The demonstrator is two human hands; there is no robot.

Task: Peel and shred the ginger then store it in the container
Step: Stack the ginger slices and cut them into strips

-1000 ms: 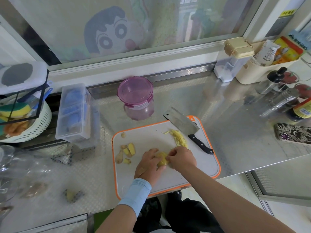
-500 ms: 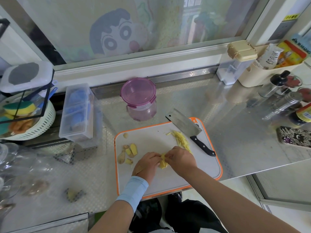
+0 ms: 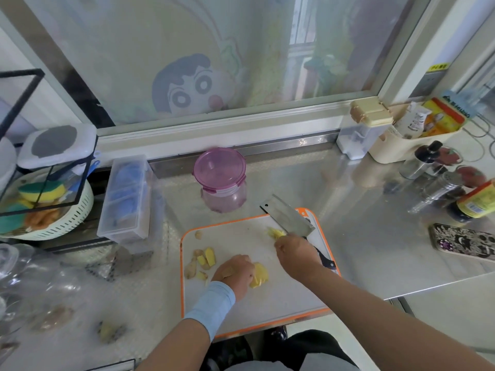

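My left hand point(image 3: 234, 271), a pale blue cuff point(image 3: 211, 303) at its wrist, rests on the white, orange-rimmed cutting board point(image 3: 267, 303) with its fingers curled down against a block of peeled ginger point(image 3: 259, 275), pinning it to the board. Just left of that hand lie several cut ginger slices point(image 3: 204, 261), with one small scrap point(image 3: 198, 234) nearer the board's far left corner. My right hand point(image 3: 296, 253) sits further along the board, knuckles up, fingers pinched shut on a tuft of yellow ginger shreds point(image 3: 276, 232) that pokes out past the fingertips. Right behind it the cleaver point(image 3: 288, 218) lies flat across the board's far right corner, its black handle point(image 3: 325, 259) showing beside my wrist. Beyond the board, on the steel worktop point(image 3: 375, 236), stands the pink container point(image 3: 222, 180), lid clipped on, apart from the board. A clear lidded box point(image 3: 126, 199) sits to its left, a white colander with sponges point(image 3: 45, 210) at the far left. To the right, a patterned phone point(image 3: 463, 241) lies flat near bottles and shakers point(image 3: 439, 191). A cream caddy point(image 3: 409, 143) stands against the window sill.
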